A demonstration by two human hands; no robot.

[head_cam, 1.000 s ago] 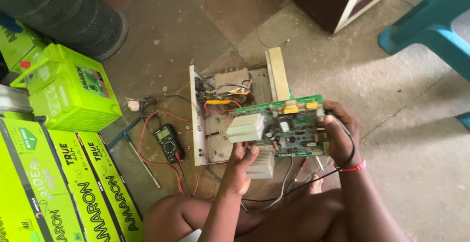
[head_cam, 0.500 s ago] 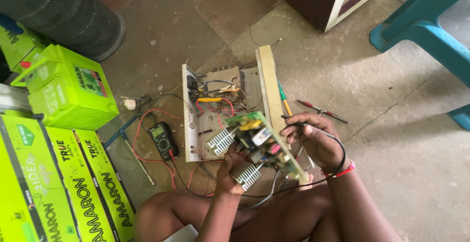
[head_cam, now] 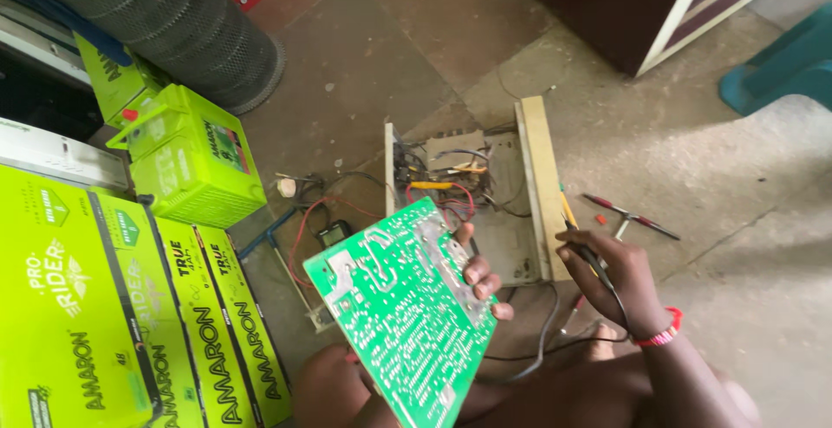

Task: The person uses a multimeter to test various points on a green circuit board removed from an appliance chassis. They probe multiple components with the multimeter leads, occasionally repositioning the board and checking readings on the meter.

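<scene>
Green circuit board point(head_cam: 400, 307) in raised left hand point(head_cam: 482, 279)

I see only the solder side of the green circuit board point(head_cam: 403, 307); its component side faces away. The board hides most of my left hand point(head_cam: 481, 276), leaving only fingertips at its right edge. It also covers part of the multimeter point(head_cam: 334, 234) behind it. The teal chair point(head_cam: 780, 64) is cut off by the right edge. The tip of the probe in my right hand point(head_cam: 620, 281) is too small to make out.
</scene>
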